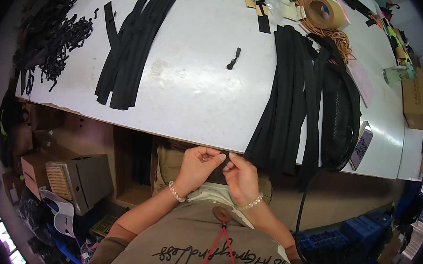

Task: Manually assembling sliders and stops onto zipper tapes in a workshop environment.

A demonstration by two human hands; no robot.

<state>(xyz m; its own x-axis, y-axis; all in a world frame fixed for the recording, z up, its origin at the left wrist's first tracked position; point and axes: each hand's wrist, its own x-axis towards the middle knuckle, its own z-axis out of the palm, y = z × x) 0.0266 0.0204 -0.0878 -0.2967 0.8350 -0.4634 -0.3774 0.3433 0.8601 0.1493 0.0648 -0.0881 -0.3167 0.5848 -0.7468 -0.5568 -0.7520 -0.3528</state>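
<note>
Both hands met just below table edge (136, 124), above lap. Left hand (197, 167) and right hand (241, 178) each pinched small dark piece (222, 163) between fingertips; piece mostly hidden by fingers, kind hard to tell. Bead bracelets sat on both wrists. On table: black strip bundle (128, 47) at left, larger strip stack (296, 99) at right hung over edge, lower ends cut off from sight. Lone zipper pull (234, 59) lay well apart at centre. Tape roll (325, 11) at far edge. Cardboard boxes (74, 177) under table, contents unclear.
</note>
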